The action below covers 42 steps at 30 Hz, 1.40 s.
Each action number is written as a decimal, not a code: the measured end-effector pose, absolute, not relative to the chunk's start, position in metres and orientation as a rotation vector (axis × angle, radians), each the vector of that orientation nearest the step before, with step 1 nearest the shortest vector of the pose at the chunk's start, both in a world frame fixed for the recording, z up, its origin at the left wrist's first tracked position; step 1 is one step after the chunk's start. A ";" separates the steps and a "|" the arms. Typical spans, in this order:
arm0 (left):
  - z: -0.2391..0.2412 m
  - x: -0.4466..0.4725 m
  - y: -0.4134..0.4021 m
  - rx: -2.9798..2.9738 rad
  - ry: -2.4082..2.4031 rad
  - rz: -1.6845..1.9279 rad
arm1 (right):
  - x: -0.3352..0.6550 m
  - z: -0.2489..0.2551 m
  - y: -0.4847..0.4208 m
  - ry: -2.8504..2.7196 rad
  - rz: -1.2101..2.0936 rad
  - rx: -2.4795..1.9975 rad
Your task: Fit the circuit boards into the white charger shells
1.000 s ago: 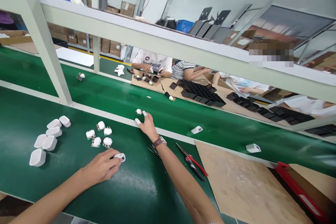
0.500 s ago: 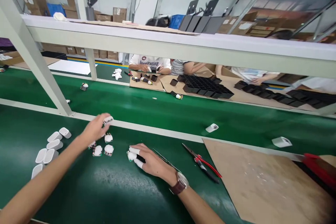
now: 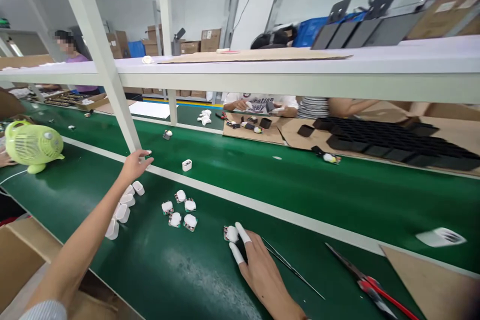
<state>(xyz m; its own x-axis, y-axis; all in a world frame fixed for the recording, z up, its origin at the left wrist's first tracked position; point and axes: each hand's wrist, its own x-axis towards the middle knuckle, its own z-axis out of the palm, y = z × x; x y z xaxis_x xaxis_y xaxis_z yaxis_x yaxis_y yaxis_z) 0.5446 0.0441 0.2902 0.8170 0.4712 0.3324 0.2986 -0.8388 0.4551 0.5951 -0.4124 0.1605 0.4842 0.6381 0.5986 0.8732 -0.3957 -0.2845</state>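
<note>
My right hand [image 3: 258, 265], with white finger cots on two fingers, has its fingertips at either side of a small circuit board [image 3: 230, 233] topped with a white pad. The board stays on the green bench between those tips. Stretched out across the belt near the post, my left hand [image 3: 134, 166] has thumb and forefinger apart. A small white-and-dark piece [image 3: 149, 152] shows at its fingertips; whether they touch it is unclear. Between my hands lie several similar boards [image 3: 190, 222]. White plastic housings [image 3: 122, 213] stand in a row, partly behind my left forearm.
A white housing [image 3: 186, 165] sits on the green belt [image 3: 240, 165]; another housing [image 3: 441, 236] is far right. Tweezers [image 3: 294, 267] and red-handled pliers [image 3: 369, 285] lie right of my right hand. A post [image 3: 112, 85] and shelf rail [image 3: 262, 82] cross ahead. A green fan [image 3: 34, 145] stands left.
The view has swung left. My left hand has let go of a white housing, now on the belt, and moved left toward a small piece. My right hand stays at the same circuit board.
</note>
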 end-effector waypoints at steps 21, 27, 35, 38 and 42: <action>0.237 0.492 -0.159 2.440 -0.566 0.146 | 0.585 0.180 -0.415 -1.099 -0.276 -2.243; 0.183 0.477 -0.175 2.226 -0.265 0.043 | 0.572 0.195 -0.416 -1.060 -0.309 -2.142; 0.174 0.469 -0.179 2.135 -0.290 0.116 | 0.542 0.228 -0.412 -1.418 -0.266 -2.070; 0.174 0.468 -0.181 2.169 -0.333 0.177 | 0.543 0.228 -0.414 -1.480 -0.246 -2.165; 0.176 0.466 -0.181 2.195 -0.363 0.204 | 0.545 0.231 -0.417 -1.515 -0.213 -2.239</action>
<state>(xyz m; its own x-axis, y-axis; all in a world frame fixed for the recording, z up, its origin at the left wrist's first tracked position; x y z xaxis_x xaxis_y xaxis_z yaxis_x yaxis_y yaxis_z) 0.4662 -0.1809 0.1762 0.9438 -0.1864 0.2729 -0.3301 -0.5733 0.7499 0.5448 -0.4168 0.2314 0.3924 0.8479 0.3566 0.9133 -0.3131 -0.2605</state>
